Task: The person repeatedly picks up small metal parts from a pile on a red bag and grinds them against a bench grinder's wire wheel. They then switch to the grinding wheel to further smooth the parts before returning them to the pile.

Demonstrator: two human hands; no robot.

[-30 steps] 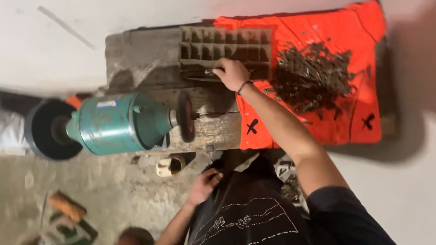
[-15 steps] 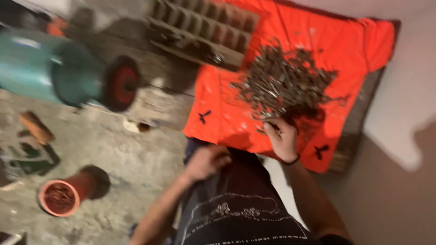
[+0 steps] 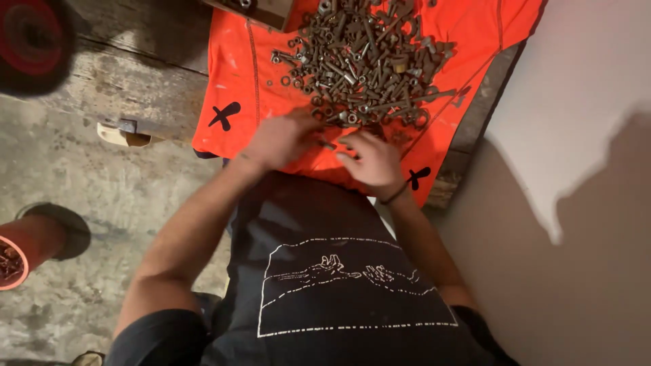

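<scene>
Reaching forward over a black printed shirt, both of the person's hands meet at the near edge of a heap of rusty nuts and bolts (image 3: 366,61). The heap lies on an orange cloth (image 3: 271,81) spread over a worn wooden table (image 3: 135,88). The left hand (image 3: 281,141) is blurred, its fingers curled downward onto the cloth at the rim of the heap; whether they pinch anything cannot be told. The right hand (image 3: 373,163), with a dark band at its wrist, rests just beside it, its fingers loosely bent and touching loose pieces at the heap's edge, with no clear grip on any one piece. Black cross marks (image 3: 225,115) show on the cloth near both hands. At the top left sits a red wheel (image 3: 27,37), and at the far left edge, on the concrete floor (image 3: 102,224), stands an orange pot (image 3: 13,261) with small metal parts inside.
</scene>
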